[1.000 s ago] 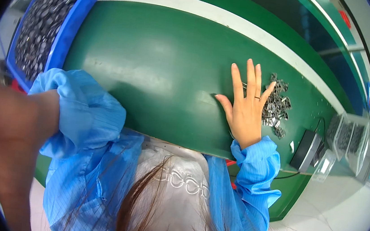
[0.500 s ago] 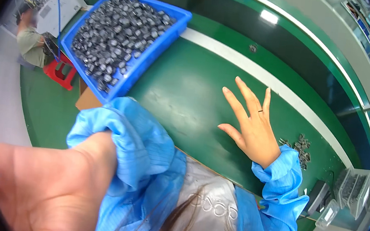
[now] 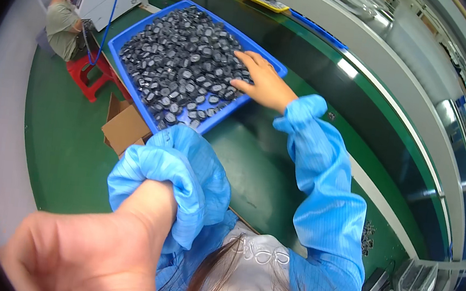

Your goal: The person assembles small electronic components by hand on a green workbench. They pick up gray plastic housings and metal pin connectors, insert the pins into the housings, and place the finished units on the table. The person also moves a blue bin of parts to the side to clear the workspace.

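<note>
A blue plastic bin (image 3: 144, 114) on the green worktable holds a heap of small dark rounded parts (image 3: 188, 55) with shiny faces. My right hand (image 3: 267, 85) reaches over the bin's right side, fingers spread and pointing left above the parts; nothing shows in it. Whether its fingertips touch the parts, I cannot tell. Close to the camera at lower left is my left hand (image 3: 91, 250), palm and wrist in view, its fingers hidden. Blue sleeves cover both my arms.
A cardboard box (image 3: 124, 128) stands below the bin's near left corner. Farther left, a person (image 3: 67, 20) sits on a red stool (image 3: 89, 78). Small metal parts (image 3: 368, 236) lie on the table at right, near clear plastic boxes (image 3: 417, 284). A yellow tray (image 3: 264, 0) is at the back.
My right hand has moved left and away from me, from above the bare table to the bin. The view has shifted, and my left hand sits farther right and lower.
</note>
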`<move>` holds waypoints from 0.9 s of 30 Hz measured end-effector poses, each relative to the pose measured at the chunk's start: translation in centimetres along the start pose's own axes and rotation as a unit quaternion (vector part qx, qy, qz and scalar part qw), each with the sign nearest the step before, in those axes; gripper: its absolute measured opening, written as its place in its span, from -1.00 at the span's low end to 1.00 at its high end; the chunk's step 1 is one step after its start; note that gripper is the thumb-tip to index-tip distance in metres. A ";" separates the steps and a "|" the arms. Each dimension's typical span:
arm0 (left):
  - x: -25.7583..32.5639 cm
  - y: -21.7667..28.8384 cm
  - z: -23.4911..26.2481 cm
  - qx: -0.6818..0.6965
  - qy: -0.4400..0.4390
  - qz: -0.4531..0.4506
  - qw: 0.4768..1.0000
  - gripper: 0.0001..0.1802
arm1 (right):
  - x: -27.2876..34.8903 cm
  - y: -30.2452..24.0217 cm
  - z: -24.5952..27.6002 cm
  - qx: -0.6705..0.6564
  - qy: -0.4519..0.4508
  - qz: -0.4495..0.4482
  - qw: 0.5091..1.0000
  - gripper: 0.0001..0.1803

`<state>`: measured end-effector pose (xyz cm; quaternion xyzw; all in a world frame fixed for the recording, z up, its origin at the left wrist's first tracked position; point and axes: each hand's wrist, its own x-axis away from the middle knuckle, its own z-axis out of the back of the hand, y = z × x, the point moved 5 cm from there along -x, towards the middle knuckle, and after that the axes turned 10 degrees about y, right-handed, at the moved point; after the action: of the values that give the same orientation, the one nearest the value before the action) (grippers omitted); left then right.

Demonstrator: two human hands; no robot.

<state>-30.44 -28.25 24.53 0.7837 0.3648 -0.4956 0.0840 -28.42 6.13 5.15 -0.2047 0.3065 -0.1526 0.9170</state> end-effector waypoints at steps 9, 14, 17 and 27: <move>-1.1 1.2 2.8 0.042 0.078 0.005 0.996 -0.84 | -14.7 8.2 -11.2 0.069 -0.013 -0.052 0.996 -0.33; -0.3 -2.6 4.9 0.087 0.154 0.150 0.973 -0.82 | -14.8 7.9 -13.1 0.162 0.023 -0.163 0.973 -0.38; 2.2 -9.4 7.7 -0.118 0.165 0.260 0.944 -0.70 | -13.8 7.3 -14.2 0.161 0.021 -0.182 0.970 -0.42; 30.5 -34.2 20.4 -0.650 -0.270 0.616 0.355 0.16 | -11.2 11.3 -12.6 0.166 -0.015 -0.312 0.935 -0.33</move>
<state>-60.07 1.23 -3.26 0.3144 -0.0538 -0.0983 0.9427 -43.16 16.91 -3.73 -0.1371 0.1838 -0.4766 0.8487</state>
